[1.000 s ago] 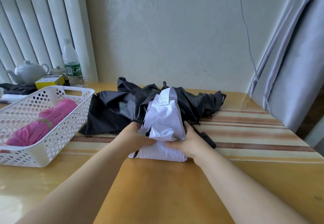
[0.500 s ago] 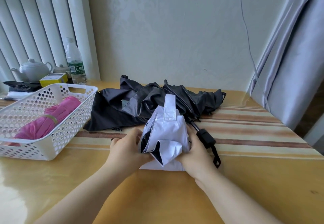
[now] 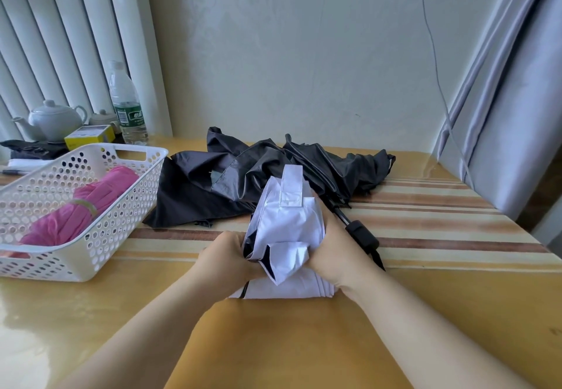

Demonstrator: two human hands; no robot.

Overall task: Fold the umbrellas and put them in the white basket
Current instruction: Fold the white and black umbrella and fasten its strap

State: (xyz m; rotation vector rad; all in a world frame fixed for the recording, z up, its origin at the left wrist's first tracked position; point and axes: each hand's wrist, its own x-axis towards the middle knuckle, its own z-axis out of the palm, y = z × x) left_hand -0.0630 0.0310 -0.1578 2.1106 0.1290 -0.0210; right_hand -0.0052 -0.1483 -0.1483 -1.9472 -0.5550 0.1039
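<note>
As forearms converge | left hand [image 3: 226,256], right hand [image 3: 333,248] grip white umbrella [image 3: 286,227] | on table [image 3: 304,343]

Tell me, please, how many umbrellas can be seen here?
3: a pink umbrella in the white basket, a black umbrella loose on the table, and a white umbrella between both hands. None seems hidden.

The near edge of the table [image 3: 304,343] is bare wood on both sides of the forearms, and the right half up to the curtain [image 3: 517,114] holds nothing but its stripes. Toward the far edge the way is blocked by the sprawled black umbrella [image 3: 243,175], its handle [image 3: 362,233] jutting out just right of the right hand [image 3: 337,248]. The white basket [image 3: 91,236] fills the left edge, open-topped with the pink umbrella [image 3: 85,206] lying along it; a bottle [image 3: 124,105], teapot [image 3: 54,119] and yellow box [image 3: 88,136] crowd the far left corner.
</note>
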